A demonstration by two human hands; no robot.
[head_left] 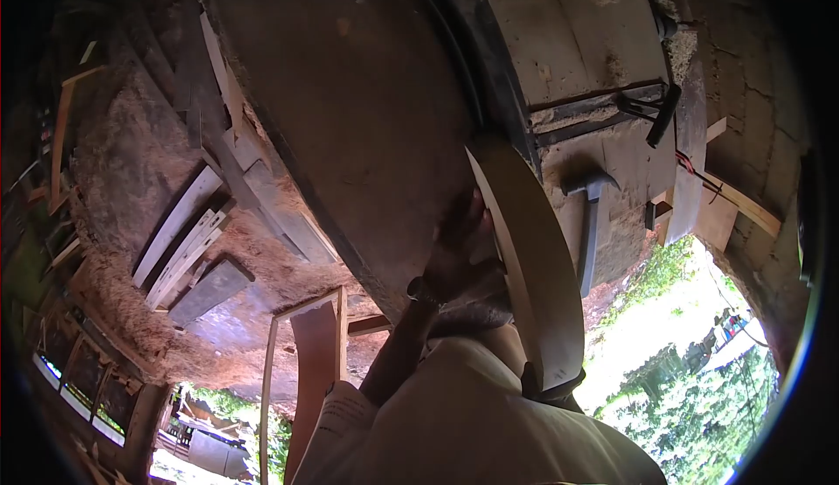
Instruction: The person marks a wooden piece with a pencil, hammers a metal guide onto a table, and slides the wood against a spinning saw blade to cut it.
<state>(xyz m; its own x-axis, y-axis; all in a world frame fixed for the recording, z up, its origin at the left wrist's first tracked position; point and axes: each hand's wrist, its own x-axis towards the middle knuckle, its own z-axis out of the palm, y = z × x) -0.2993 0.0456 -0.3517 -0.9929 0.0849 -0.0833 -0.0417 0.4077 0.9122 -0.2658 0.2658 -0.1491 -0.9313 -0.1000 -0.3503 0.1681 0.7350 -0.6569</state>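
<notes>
A long, curved wooden piece (537, 258) runs along the right edge of a dark flat work surface (350, 92), its near end close to my body. My right hand (555, 384) is closed around that near end, its fingers mostly hidden beneath the wood. Against the left side of the piece lies my left hand (463, 253), with fingers spread and the tips touching the wood. A dark band, perhaps a watch, circles the left wrist. Shadow hides some of this hand.
To the right, a claw hammer (592, 227) lies on a wooden surface, with a black handle (664, 116) farther up. Several cut boards (188, 232) rest on the sawdust-covered floor at left. A wooden frame (341, 336) stands near my left arm.
</notes>
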